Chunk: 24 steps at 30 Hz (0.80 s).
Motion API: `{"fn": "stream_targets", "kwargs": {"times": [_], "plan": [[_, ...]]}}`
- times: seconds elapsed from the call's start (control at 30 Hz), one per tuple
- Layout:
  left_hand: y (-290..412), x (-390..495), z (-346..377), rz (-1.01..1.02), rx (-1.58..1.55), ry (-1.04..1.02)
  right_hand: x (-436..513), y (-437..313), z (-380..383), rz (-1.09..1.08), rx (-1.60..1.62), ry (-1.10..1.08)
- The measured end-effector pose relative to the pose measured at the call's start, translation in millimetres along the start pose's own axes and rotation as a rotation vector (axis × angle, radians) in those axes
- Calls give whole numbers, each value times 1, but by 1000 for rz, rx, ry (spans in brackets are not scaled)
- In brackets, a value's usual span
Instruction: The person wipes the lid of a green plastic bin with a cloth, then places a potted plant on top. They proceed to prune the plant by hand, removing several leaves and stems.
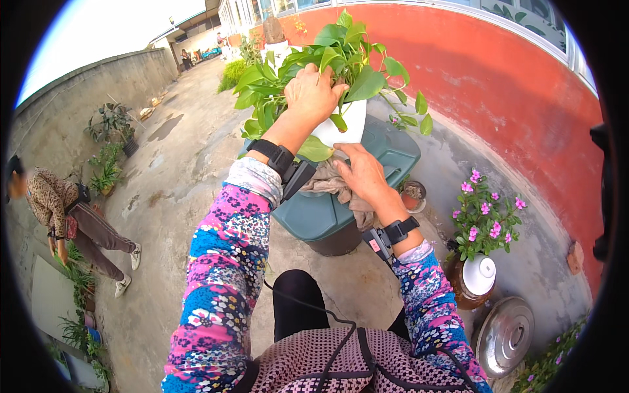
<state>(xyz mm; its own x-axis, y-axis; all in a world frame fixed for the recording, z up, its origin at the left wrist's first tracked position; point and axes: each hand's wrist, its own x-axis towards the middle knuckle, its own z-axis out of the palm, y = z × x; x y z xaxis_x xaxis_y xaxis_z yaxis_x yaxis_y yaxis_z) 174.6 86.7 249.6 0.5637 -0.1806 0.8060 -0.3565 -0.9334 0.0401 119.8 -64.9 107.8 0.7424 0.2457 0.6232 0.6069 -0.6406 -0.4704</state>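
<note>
A leafy green pothos plant (366,83) grows in a white pot (351,120) on the lid of a dark green plastic bin (314,216). My left hand (314,93) reaches over the pot's near rim into the stems, its fingertips partly hidden by leaves. Below the pot, my right hand (361,172) has its index finger and thumb near a yellowing leaf (315,149) and rests against a crumpled beige cloth (329,177) on the lid. Whether its fingers grip the leaf or the cloth is unclear.
A red wall (491,78) curves along the right. Near it stand a pink-flowered potted plant (486,216), a small terracotta pot (412,194) and a round metal lid (506,336). At the left, a person (69,206) bends over plants beside a concrete wall (98,83).
</note>
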Motion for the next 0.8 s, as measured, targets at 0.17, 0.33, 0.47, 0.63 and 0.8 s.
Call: {"fn": "stream_targets", "kwargs": {"times": [0.17,0.33,0.47,0.63,0.8], "plan": [[-8,-1,8,69,19,97,58,-10,-50,-137,492,498],[-13,5,17,37,-200,176,95,-11,-68,-114,-3,314],[-14,10,21,81,-269,107,96,-11,-62,-16,-268,201],[-15,15,23,-124,-418,-32,94,-8,-54,3,-345,174],[-27,19,18,-134,-511,-29,95,-1,-52,-30,-325,181]]}}
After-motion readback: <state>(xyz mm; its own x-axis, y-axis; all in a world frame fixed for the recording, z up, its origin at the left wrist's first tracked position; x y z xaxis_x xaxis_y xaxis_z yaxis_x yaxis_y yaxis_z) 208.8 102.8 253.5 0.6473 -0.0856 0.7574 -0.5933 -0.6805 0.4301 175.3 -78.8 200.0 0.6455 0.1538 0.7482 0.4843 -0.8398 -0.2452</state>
